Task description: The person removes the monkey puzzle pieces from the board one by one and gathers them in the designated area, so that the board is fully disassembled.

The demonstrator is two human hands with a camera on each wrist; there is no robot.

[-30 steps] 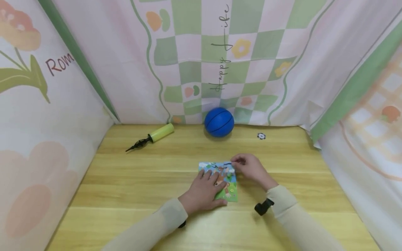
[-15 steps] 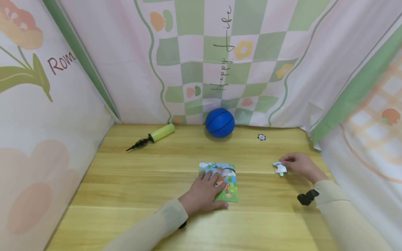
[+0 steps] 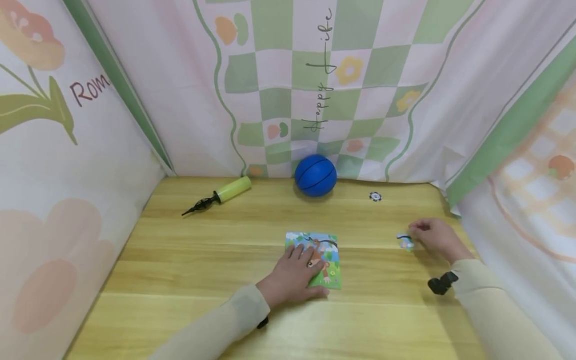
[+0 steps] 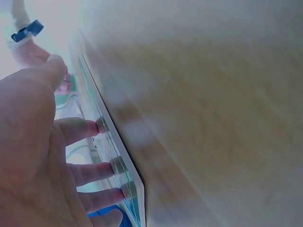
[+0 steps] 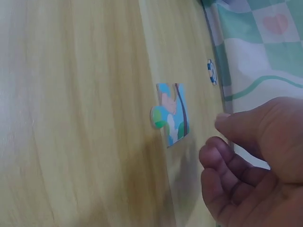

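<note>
A square jigsaw puzzle point(image 3: 330, 260) with a monkey picture lies mid-table. My left hand point(image 3: 292, 275) rests on its left part, fingers spread and straight, covering some of the picture. The left wrist view shows those fingertips point(image 4: 116, 165) touching the puzzle's face near its pale edge. Off to the right, a loose puzzle piece point(image 5: 171, 113) with a brown branch on blue lies on the wood. Just beside it is my right hand point(image 3: 436, 239), its fingers loosely curled around nothing. In the right wrist view, a gap separates thumb and fingers from the piece.
At the back stands a blue ball point(image 3: 316, 176) against the patterned curtain point(image 3: 274, 105). A yellow-green hand pump point(image 3: 231, 190) with a black nozzle lies back left. A small black-and-white round disc point(image 3: 375, 197) sits back right. Curtains also border both sides of the wooden table point(image 3: 202, 272).
My right hand has gone from the puzzle's top right corner to the right with a piece pinched, then let it go on the table. My left hand has stayed put.
</note>
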